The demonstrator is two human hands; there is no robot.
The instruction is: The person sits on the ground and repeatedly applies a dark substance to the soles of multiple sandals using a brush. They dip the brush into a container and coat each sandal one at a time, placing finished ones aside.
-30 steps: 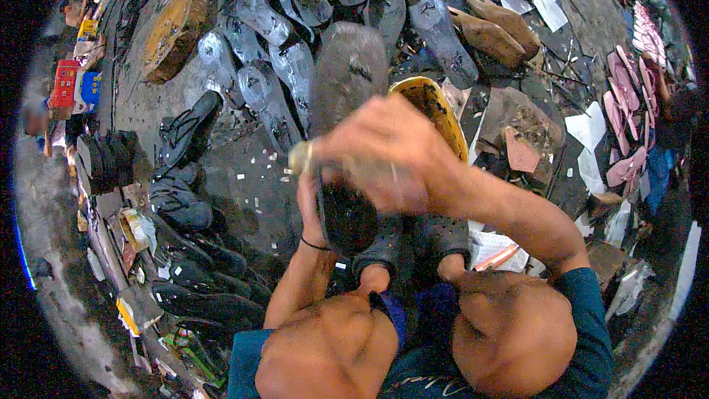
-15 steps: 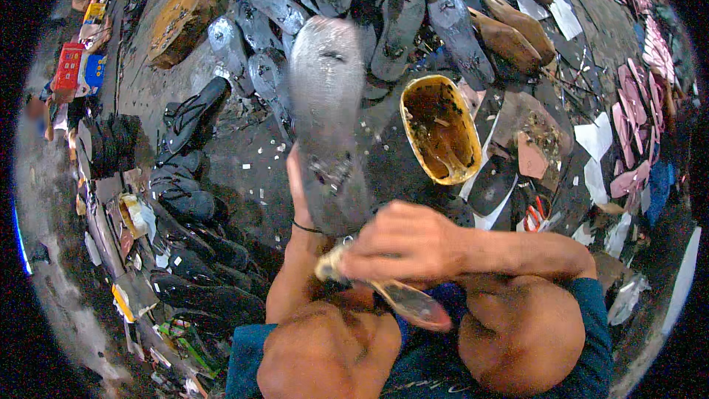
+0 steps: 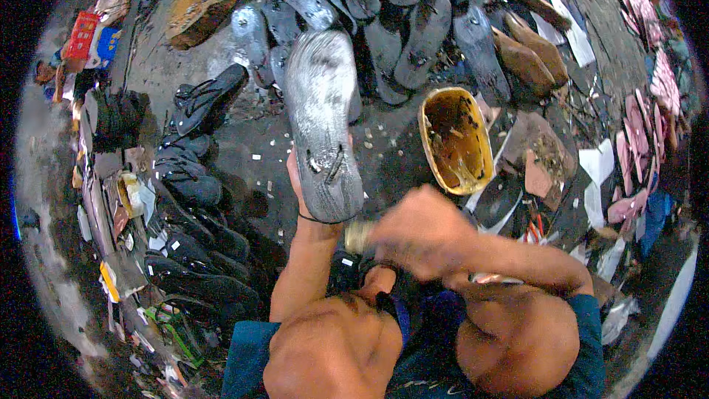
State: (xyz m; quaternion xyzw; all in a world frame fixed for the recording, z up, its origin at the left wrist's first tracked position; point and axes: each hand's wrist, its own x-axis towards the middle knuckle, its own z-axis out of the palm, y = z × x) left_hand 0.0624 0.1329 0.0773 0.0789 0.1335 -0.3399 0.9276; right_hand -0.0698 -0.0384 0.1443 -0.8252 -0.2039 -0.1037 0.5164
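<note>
My left hand holds up a grey shoe sole, gripping it from beneath and along its left edge. The sole's wide far end has a wet, bright sheen, and dark slots show near its narrower end. Just right of that near end is my right hand, blurred by motion and closed around a brush. Only the brush's pale end shows; its handle is hidden by the hand. A yellow tub with brown residue inside stands beyond my right hand.
Several grey soles lie at the far side, some shiny. Black flip-flops line the left. Brown shoe lasts lie far right, near pink soles. A brown block sits far left. White scraps litter the right.
The sole has tilted and now catches brighter light. My right hand has shifted slightly right and up with the brush, whose handle has gone out of sight. The view has shifted a little.
</note>
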